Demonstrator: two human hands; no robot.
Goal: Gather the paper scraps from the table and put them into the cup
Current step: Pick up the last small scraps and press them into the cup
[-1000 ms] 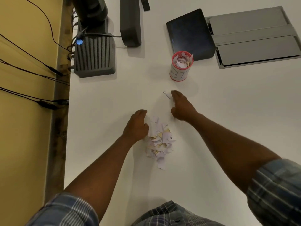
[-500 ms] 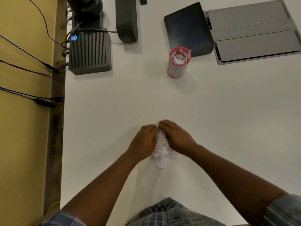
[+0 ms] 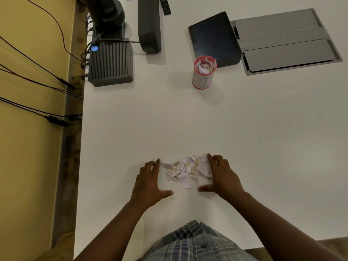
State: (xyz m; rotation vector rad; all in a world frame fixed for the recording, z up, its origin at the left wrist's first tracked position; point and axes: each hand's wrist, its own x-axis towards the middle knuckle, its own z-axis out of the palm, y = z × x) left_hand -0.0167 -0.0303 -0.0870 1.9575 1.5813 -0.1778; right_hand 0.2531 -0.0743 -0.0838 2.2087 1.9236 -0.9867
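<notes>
A loose pile of white and tan paper scraps (image 3: 186,169) lies on the white table (image 3: 263,138) near its front edge. My left hand (image 3: 150,180) rests flat on the table just left of the pile, fingers spread. On the pile's right side lies my right hand (image 3: 221,176), its fingers touching the outer scraps. Neither hand holds anything. A red-rimmed paper cup (image 3: 204,73) with a white label stands upright farther back, filled with scraps nearly to the rim.
A dark tablet (image 3: 213,37) lies right behind the cup, beside a grey recessed panel (image 3: 286,42). A ribbed dark box (image 3: 111,63) with cables, a monitor arm base and a dark bar (image 3: 149,25) stand at the back left. The table's left edge drops to a yellow floor.
My hands, which were pressed together around the bunched scraps half a second ago, have drawn apart. The scraps now lie spread out between them, closer to the table's front edge.
</notes>
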